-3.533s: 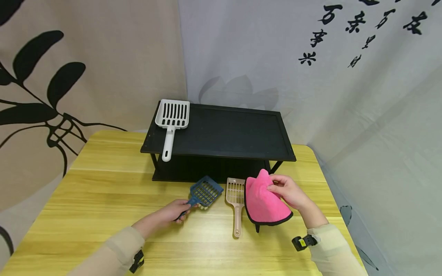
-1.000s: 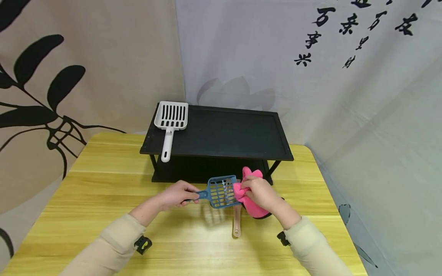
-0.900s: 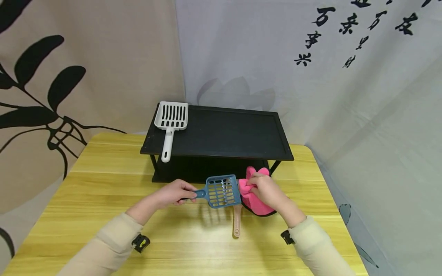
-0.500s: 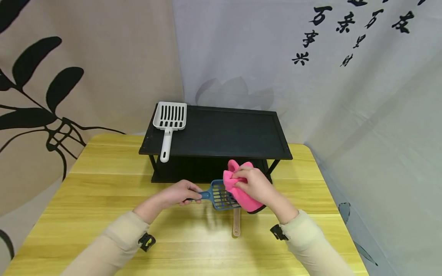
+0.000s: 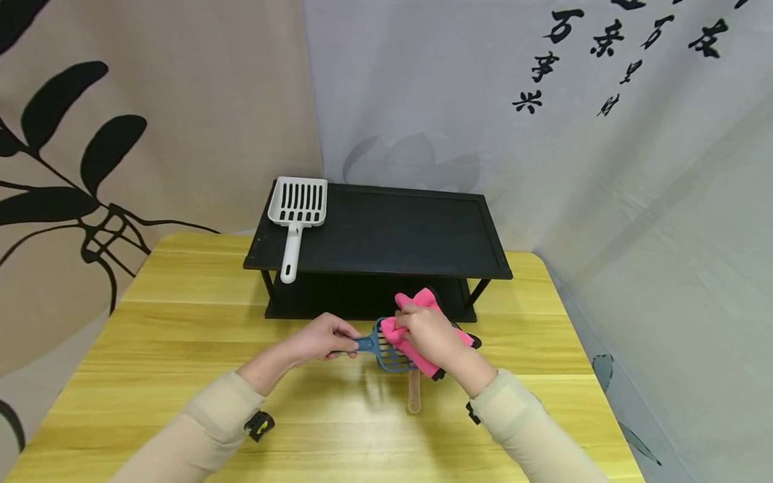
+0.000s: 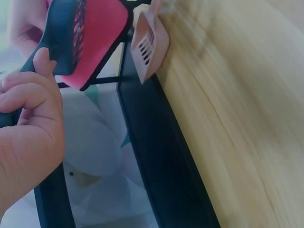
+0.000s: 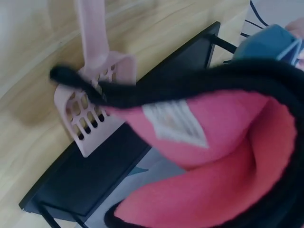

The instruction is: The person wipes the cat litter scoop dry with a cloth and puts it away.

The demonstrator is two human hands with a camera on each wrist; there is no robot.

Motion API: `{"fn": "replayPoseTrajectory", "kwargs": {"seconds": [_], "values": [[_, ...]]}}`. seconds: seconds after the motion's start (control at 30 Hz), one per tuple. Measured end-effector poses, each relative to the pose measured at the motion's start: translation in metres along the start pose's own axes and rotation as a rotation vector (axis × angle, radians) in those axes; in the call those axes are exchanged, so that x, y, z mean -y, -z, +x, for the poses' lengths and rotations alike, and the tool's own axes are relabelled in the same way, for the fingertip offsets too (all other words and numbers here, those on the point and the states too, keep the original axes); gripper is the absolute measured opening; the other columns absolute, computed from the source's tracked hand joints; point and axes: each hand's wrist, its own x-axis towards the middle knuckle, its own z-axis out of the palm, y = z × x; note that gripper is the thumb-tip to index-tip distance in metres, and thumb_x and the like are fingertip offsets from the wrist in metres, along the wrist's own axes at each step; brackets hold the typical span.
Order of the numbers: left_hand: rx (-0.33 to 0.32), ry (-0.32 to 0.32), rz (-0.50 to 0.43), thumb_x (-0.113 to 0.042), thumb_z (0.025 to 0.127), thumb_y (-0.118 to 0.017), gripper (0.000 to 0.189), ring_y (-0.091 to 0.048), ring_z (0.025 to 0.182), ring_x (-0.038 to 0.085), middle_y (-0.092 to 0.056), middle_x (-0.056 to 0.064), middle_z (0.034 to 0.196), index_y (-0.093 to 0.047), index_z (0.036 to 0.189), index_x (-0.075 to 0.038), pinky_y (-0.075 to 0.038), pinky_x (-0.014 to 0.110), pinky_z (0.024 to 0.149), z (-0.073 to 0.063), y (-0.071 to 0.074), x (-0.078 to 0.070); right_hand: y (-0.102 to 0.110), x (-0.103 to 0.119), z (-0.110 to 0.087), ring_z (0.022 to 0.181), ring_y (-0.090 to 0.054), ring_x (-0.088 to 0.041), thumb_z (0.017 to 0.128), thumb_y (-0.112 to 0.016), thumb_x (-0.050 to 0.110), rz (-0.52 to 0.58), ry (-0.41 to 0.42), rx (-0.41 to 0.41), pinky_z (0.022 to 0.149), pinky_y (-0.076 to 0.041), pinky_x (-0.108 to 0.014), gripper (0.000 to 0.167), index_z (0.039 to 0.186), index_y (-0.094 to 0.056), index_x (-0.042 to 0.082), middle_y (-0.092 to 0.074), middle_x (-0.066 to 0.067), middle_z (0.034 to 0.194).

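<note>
My left hand (image 5: 323,341) grips the handle of a blue litter scoop (image 5: 394,362), held over the table in front of the shelf. Bunched in my right hand (image 5: 427,335) is a pink cloth (image 5: 421,361) with black edging, lying against the scoop's slotted head and covering much of it. In the right wrist view the cloth (image 7: 204,190) hangs in folds with a white tag, and the right hand is hidden there. Under the scoop and cloth a beige-pink litter scoop (image 5: 414,392) lies on the table; its head shows in the left wrist view (image 6: 151,45).
A black two-tier shelf (image 5: 398,231) stands at the back of the wooden table (image 5: 181,376). On its top left rests a white litter scoop (image 5: 297,208), its handle jutting over the front edge. Printed curtains hang behind and to the right.
Earlier the cloth hung spread out, right of the blue scoop. The left hand has brought the scoop rightward and turned it level; the right hand has moved left, shifting the cloth across its head.
</note>
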Motion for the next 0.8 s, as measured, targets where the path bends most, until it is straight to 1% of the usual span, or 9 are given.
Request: {"fn": "replayPoseTrajectory", "kwargs": {"seconds": [0.07, 0.13, 0.23, 0.37, 0.43, 0.53, 0.63, 0.73, 0.8], "values": [[0.002, 0.008, 0.004, -0.007, 0.090, -0.058, 0.021, -0.034, 0.045, 0.006, -0.063, -0.002, 0.069, -0.066, 0.104, 0.007, -0.025, 0.017, 0.044, -0.001, 0.001, 0.000, 0.001, -0.001, -0.002, 0.089, -0.068, -0.018, 0.081, -0.070, 0.006, 0.005, -0.014, 0.014, 0.070, -0.055, -0.026, 0.014, 0.094, -0.074, 0.010, -0.066, -0.006, 0.108], [0.008, 0.019, 0.010, -0.008, 0.090, -0.058, 0.021, -0.034, 0.045, 0.006, -0.063, -0.002, 0.070, -0.067, 0.104, 0.006, -0.025, 0.017, 0.044, -0.002, 0.001, 0.000, 0.002, -0.002, -0.004, 0.088, -0.068, -0.019, 0.082, -0.069, 0.006, 0.007, -0.026, 0.030, 0.069, -0.055, -0.028, 0.014, 0.095, -0.074, 0.010, -0.065, -0.007, 0.110], [0.008, 0.030, 0.013, -0.008, 0.090, -0.058, 0.021, -0.034, 0.045, 0.005, -0.063, -0.001, 0.070, -0.068, 0.104, 0.004, -0.025, 0.017, 0.044, -0.003, 0.002, 0.001, 0.003, -0.004, -0.007, 0.094, -0.067, -0.018, 0.082, -0.068, 0.003, 0.011, -0.039, 0.032, 0.072, -0.055, -0.030, 0.017, 0.096, -0.074, 0.010, -0.065, -0.007, 0.116], [0.005, 0.025, 0.010, -0.009, 0.090, -0.059, 0.022, -0.034, 0.044, 0.006, -0.064, -0.001, 0.070, -0.067, 0.105, 0.005, -0.025, 0.017, 0.044, -0.006, 0.005, 0.005, 0.004, -0.011, -0.010, 0.093, -0.066, -0.016, 0.081, -0.066, 0.000, 0.017, -0.037, 0.013, 0.073, -0.055, -0.030, 0.017, 0.092, -0.074, 0.010, -0.066, -0.004, 0.105], [0.001, 0.026, 0.001, -0.009, 0.090, -0.059, 0.023, -0.034, 0.045, 0.007, -0.065, -0.001, 0.070, -0.067, 0.105, 0.006, -0.025, 0.018, 0.044, -0.008, 0.008, 0.008, 0.008, -0.017, -0.014, 0.089, -0.065, -0.016, 0.081, -0.066, -0.001, 0.038, -0.058, 0.013, 0.073, -0.055, -0.029, 0.015, 0.089, -0.074, 0.009, -0.065, -0.004, 0.100], [-0.009, 0.055, -0.047, -0.010, 0.091, -0.057, 0.026, -0.036, 0.047, 0.005, -0.067, -0.001, 0.073, -0.064, 0.110, 0.007, -0.025, 0.018, 0.044, -0.011, 0.013, 0.014, 0.014, -0.031, -0.019, 0.082, -0.063, -0.017, 0.078, -0.068, -0.004, 0.098, -0.108, -0.006, 0.072, -0.054, -0.029, 0.012, 0.084, -0.072, 0.005, -0.064, -0.005, 0.092], [-0.016, 0.089, -0.136, -0.012, 0.094, -0.054, 0.032, -0.037, 0.047, 0.001, -0.068, -0.001, 0.079, -0.058, 0.117, 0.009, -0.027, 0.014, 0.044, -0.012, 0.019, 0.020, 0.022, -0.043, -0.023, 0.081, -0.060, -0.019, 0.074, -0.072, -0.005, 0.158, -0.163, -0.034, 0.073, -0.054, -0.031, 0.011, 0.081, -0.071, 0.003, -0.064, -0.006, 0.087], [-0.010, 0.119, -0.210, -0.013, 0.096, -0.049, 0.036, -0.037, 0.047, -0.003, -0.068, -0.002, 0.082, -0.053, 0.122, 0.012, -0.027, 0.011, 0.044, -0.012, 0.023, 0.025, 0.028, -0.049, -0.026, 0.082, -0.059, -0.020, 0.075, -0.073, -0.003, 0.188, -0.178, -0.036, 0.073, -0.053, -0.032, 0.010, 0.083, -0.071, 0.002, -0.064, -0.007, 0.088], [0.001, 0.134, -0.233, -0.013, 0.097, -0.047, 0.037, -0.036, 0.047, -0.004, -0.068, -0.003, 0.081, -0.050, 0.123, 0.014, -0.028, 0.009, 0.044, -0.013, 0.024, 0.029, 0.030, -0.048, -0.027, 0.083, -0.058, -0.020, 0.076, -0.074, 0.001, 0.212, -0.177, -0.025, 0.073, -0.054, -0.032, 0.011, 0.086, -0.071, 0.002, -0.065, -0.008, 0.090]]}}
